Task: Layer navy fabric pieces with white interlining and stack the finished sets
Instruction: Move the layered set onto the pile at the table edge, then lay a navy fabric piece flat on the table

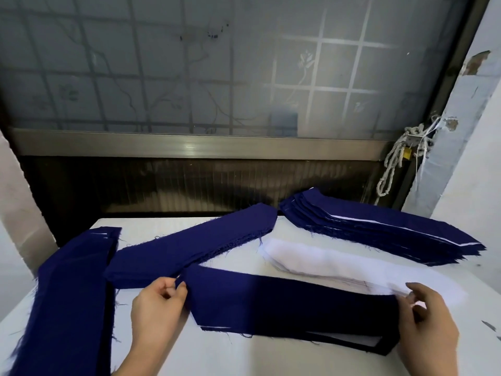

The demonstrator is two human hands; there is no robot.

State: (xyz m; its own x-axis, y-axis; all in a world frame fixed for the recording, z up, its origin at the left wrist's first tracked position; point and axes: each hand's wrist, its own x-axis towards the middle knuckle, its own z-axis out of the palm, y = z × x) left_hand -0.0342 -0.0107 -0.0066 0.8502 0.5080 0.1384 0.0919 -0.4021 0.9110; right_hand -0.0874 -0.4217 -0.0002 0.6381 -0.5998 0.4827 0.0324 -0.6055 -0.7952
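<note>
Both ends of the navy piece (284, 302) on the table (244, 354) are held, pinched by the left hand (156, 302) and gripped by the right hand (431, 324). White interlining (298, 257) is piled just behind.

Navy fabric piece (284, 302): long, flat, spanning left fingers (179, 287) to right fingers (416, 292); white interlining (311, 263) just beyond; layered navy stack (379, 234) farther.

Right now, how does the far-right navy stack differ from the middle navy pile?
The far-right stack shows white interlining strips between layers; the middle pile shows only navy. The far-right stack is fanned, its edges stepped; the middle pile sits squarer, with frayed threads. Shared: both are long navy pieces lying on the white table. The left hand and right hand grip the front navy piece.
</note>
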